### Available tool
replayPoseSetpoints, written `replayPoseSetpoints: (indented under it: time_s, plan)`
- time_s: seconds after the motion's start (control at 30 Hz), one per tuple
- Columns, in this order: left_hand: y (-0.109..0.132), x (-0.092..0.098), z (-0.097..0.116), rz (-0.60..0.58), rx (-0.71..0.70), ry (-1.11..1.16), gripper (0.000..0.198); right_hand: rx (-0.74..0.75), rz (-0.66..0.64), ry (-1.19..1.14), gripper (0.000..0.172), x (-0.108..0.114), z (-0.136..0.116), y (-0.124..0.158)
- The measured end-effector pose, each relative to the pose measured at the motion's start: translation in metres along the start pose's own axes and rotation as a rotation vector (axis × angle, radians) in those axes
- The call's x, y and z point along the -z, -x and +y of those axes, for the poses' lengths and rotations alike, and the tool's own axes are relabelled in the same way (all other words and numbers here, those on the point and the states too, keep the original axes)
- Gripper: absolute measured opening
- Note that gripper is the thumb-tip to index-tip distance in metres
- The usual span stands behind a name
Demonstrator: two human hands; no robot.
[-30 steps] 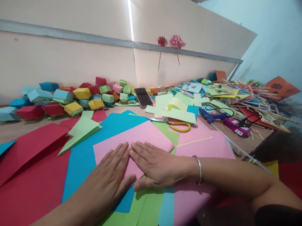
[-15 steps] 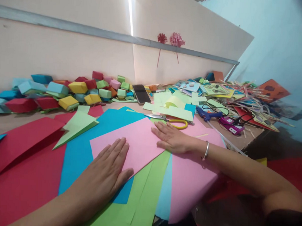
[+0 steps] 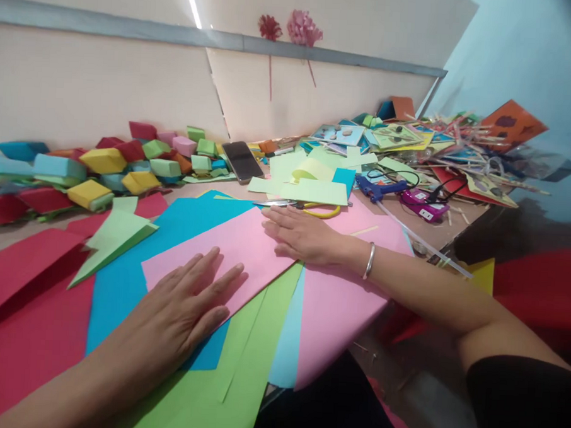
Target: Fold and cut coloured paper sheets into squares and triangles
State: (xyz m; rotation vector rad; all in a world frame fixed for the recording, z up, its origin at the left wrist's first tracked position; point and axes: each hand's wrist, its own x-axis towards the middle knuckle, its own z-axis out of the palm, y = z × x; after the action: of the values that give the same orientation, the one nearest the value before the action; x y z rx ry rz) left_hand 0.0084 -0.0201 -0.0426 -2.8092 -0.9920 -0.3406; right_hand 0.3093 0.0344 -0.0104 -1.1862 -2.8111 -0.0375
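Observation:
A folded pink sheet of paper [image 3: 239, 240] lies slanted over blue paper [image 3: 121, 282] and green paper [image 3: 245, 364]. Over its left part is my left hand [image 3: 182, 304], fingers spread, with shadows under the fingertips. My right hand [image 3: 303, 234] lies flat on the sheet's right end, fingers stretched out. Just beyond the right hand rest scissors with yellow handles [image 3: 321, 210], partly hidden by that hand. A larger pink sheet [image 3: 338, 317] spreads beneath my right forearm.
Small coloured paper boxes [image 3: 105, 161] line the back left. A phone [image 3: 243, 161] lies beside pale green paper pieces [image 3: 310, 190]. To the right are a blue glue gun [image 3: 376, 189], a purple power adapter [image 3: 423, 206] and piled cards with sticks [image 3: 402, 137]. Red paper [image 3: 29, 341] covers the left.
The view has shifted, so things appear farther left and higher. My left hand's fingers have spread and lifted slightly from the pink sheet. My right hand stays at its right end.

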Motion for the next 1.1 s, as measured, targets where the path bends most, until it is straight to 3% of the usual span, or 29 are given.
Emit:
replayPoseSetpoints:
  time_s: [0.1,0.23,0.33,0.4,0.57,0.8,0.97,1.1]
  plan:
    - [-0.017,0.016,-0.003,-0.08,-0.043,-0.009,0.048,-0.041,-0.062,0.001,0.06,-0.004,0.002,0.001]
    - [-0.061,0.034,0.01,-0.104,-0.135,0.041,0.047,-0.055,-0.098,-0.002,0.062,-0.004,0.002,0.002]
    - [-0.086,0.033,0.024,-0.122,-0.221,0.077,0.041,-0.066,-0.119,-0.025,0.062,-0.003,0.002,0.002]
    - [-0.089,0.026,0.029,-0.118,-0.244,0.086,0.041,-0.07,-0.119,-0.046,0.062,-0.003,0.002,0.002]
    - [-0.058,0.024,0.023,-0.096,-0.229,0.124,0.046,-0.055,-0.098,-0.081,0.062,-0.008,0.005,0.0]
    - [-0.001,0.051,0.019,-0.131,-0.115,0.102,0.039,-0.048,-0.101,-0.107,0.064,-0.012,0.01,0.0]
    - [0.027,0.064,0.016,-0.151,-0.21,-0.049,0.028,-0.022,-0.033,-0.122,0.063,-0.016,0.014,0.001]
    - [0.042,0.073,0.022,-0.141,-0.209,-0.1,0.023,-0.021,-0.049,-0.121,0.065,-0.016,0.014,0.001]
